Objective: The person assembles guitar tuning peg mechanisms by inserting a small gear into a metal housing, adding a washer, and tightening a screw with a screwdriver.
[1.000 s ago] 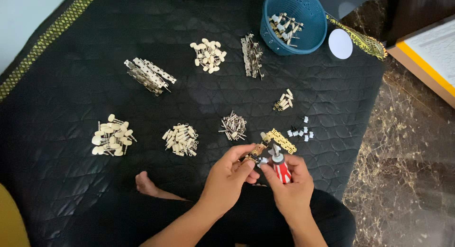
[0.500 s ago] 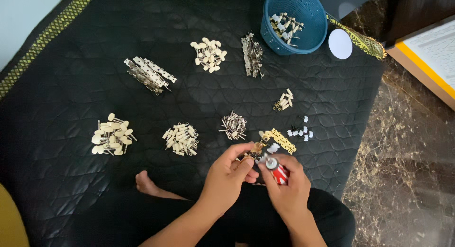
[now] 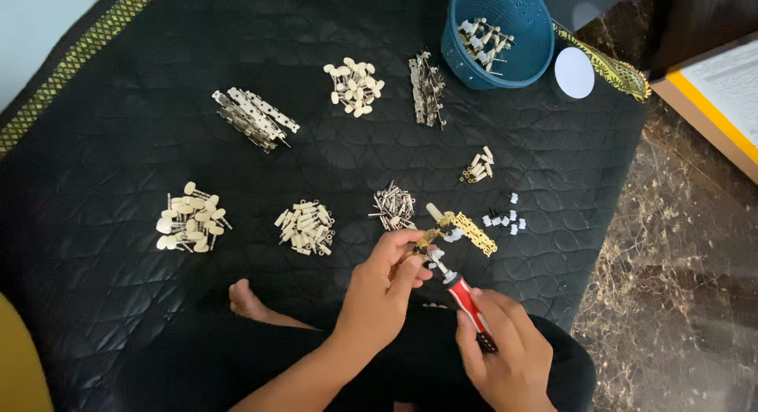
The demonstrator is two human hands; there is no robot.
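Your left hand (image 3: 379,289) is pinched shut on a small brass tuning-peg assembly (image 3: 430,240), fingertips closed around its near end. Your right hand (image 3: 505,349) is wrapped closed on the red-handled screwdriver (image 3: 462,295), tip up against the piece. Gold-coloured plate (image 3: 476,233) lies just beyond the left fingertips, touching the work. Loose metal pins (image 3: 393,206) just ahead; white bushings (image 3: 505,218) off to the right. Judgement: the piece is light, stiff, slick metal and prone to twist, so grip its flat sides.
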